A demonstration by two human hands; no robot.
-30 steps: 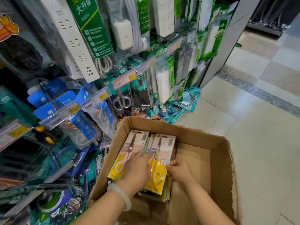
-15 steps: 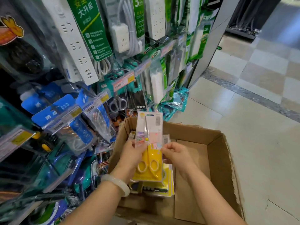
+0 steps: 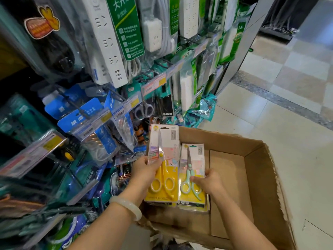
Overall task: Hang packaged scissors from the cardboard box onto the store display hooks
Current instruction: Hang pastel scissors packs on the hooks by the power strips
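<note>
Now the left hand (image 3: 146, 166) grips the yellow scissors pack (image 3: 163, 166) while the right hand (image 3: 207, 181) pinches the mint-handled pack (image 3: 191, 175) over the cardboard box (image 3: 259, 177).

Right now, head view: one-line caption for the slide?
Left hand lifts a yellow scissors pack; right hand holds a green scissors pack over the cardboard box.

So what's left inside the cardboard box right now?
In the cardboard box, a green-handled scissors pack tops a stack under the right hand. The packs below are covered, so no count. The rest shows bare cardboard.
</note>
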